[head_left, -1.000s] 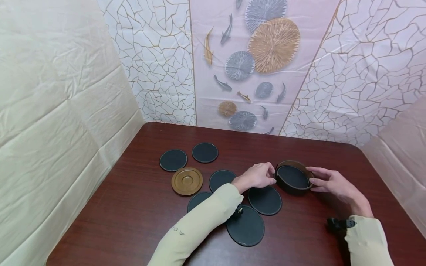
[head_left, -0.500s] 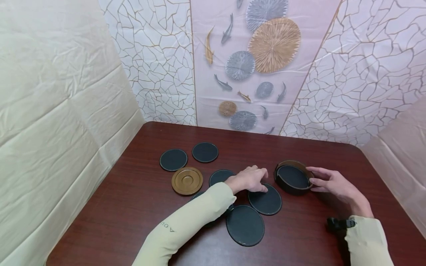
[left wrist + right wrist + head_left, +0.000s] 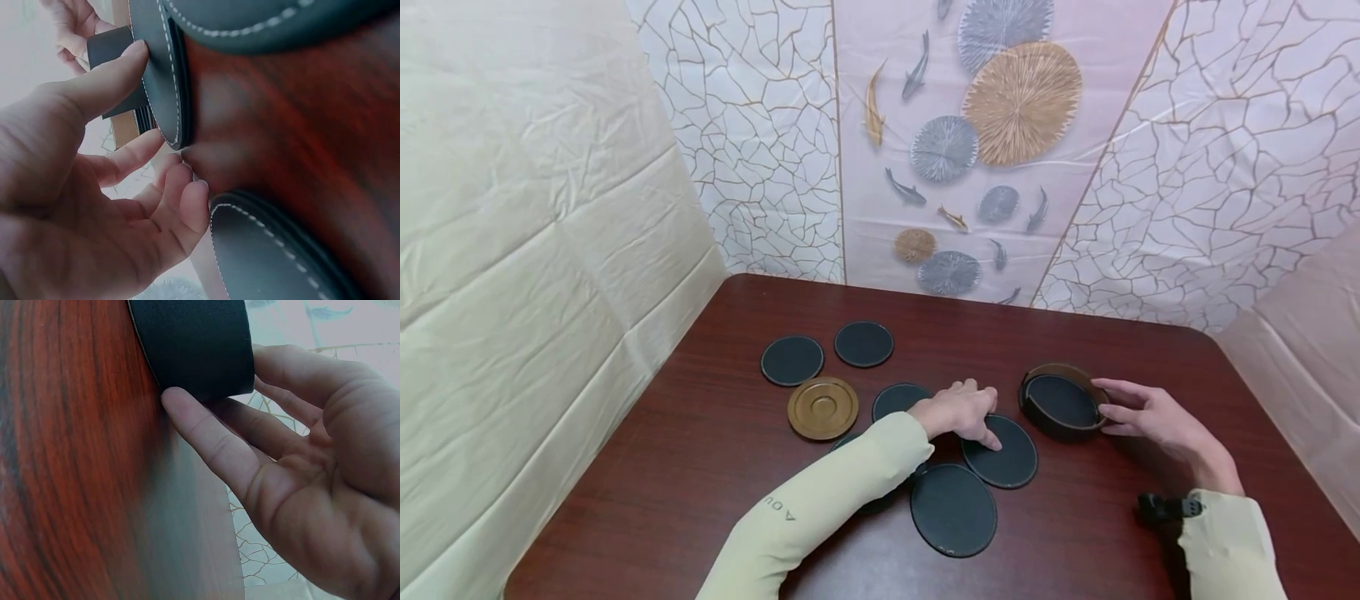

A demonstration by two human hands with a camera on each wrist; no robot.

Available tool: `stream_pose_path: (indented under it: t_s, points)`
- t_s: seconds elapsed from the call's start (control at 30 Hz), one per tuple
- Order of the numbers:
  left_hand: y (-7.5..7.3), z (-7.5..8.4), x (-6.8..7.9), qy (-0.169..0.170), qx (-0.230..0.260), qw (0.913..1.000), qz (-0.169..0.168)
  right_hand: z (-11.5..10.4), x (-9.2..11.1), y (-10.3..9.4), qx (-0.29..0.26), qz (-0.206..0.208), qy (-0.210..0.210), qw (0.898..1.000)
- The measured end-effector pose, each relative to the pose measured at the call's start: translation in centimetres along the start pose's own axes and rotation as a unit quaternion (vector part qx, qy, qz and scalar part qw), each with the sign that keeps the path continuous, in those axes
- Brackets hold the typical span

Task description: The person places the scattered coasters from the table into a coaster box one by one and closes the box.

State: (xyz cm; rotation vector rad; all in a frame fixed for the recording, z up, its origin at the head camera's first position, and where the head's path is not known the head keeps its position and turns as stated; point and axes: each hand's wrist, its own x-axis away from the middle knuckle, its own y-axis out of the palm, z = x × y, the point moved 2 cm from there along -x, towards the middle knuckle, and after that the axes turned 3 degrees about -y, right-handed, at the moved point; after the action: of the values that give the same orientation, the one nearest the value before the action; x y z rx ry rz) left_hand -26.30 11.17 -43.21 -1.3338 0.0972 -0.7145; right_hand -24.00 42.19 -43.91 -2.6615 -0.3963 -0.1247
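Observation:
In the head view my left hand (image 3: 953,412) lies over the upper left edge of a round black coaster (image 3: 1009,461) on the table. The left wrist view shows my thumb on the stitched face of that coaster (image 3: 155,75) and my index finger near its lower edge. My right hand (image 3: 1161,418) rests its fingertips against the right side of a round coaster holder (image 3: 1063,432). A black coaster (image 3: 1060,400) lies inside the holder. In the right wrist view extended fingers touch the holder's dark wall (image 3: 197,350).
Several other black coasters lie on the brown table (image 3: 700,500), one of them (image 3: 953,510) at the front middle. My left sleeve (image 3: 820,500) partly covers another. A round brown disc (image 3: 823,408) lies to the left. Patterned cloth (image 3: 760,125) hangs behind the table.
My left hand has left the holder's left side and moved left and down onto the nearby coaster. The thumb has come down on that coaster. My right hand stays at the holder.

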Motion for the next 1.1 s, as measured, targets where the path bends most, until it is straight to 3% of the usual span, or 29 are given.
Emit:
stream_pose_path:
  t_s: [0.5, 0.8, 1.1]
  points:
    - [-0.3, 0.3, -0.9, -0.01, -0.027, 0.9993, -0.025, -0.3, 0.2, 0.1, 0.0, 0.001, 0.008, 1.0]
    - [-0.3, 0.6, -0.6, -0.018, -0.046, 0.9987, -0.015, -0.2, 0.2, 0.2, -0.004, 0.004, 0.004, 1.0]
    - [-0.7, 1.0, 0.2, -0.05, -0.01, 0.9987, -0.001, -0.1, 0.1, 0.2, -0.005, 0.005, 0.001, 1.0]
